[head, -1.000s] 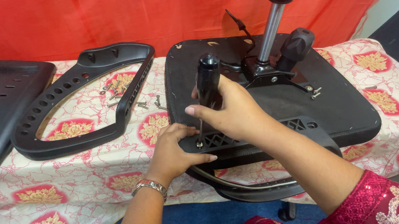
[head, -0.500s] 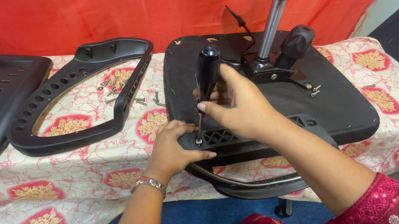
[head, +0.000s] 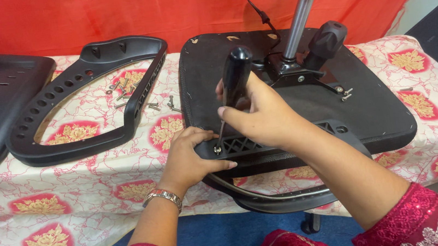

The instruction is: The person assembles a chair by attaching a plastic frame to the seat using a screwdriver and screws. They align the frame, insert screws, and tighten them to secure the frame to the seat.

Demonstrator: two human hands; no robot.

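— Where's the screwdriver (head: 232,91) pointing?
— Nearly upright, handle tilted toward one o'clock, tip down on a screw (head: 216,150) at the chair seat's (head: 383,115) front edge.
— Grip?
— Right hand (head: 262,115) wraps it; left hand (head: 192,156) presses the armrest bracket (head: 266,150) flat.

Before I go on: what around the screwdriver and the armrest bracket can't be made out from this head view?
- Screwdriver tip and the screw head: too small to tell if seated.
- Right hand covers the shaft's upper part and its grip.
- Left hand hides the armrest bracket left end.
- Gas cylinder: top cut off by the frame edge.
- Loose screws on the table: too small to count.
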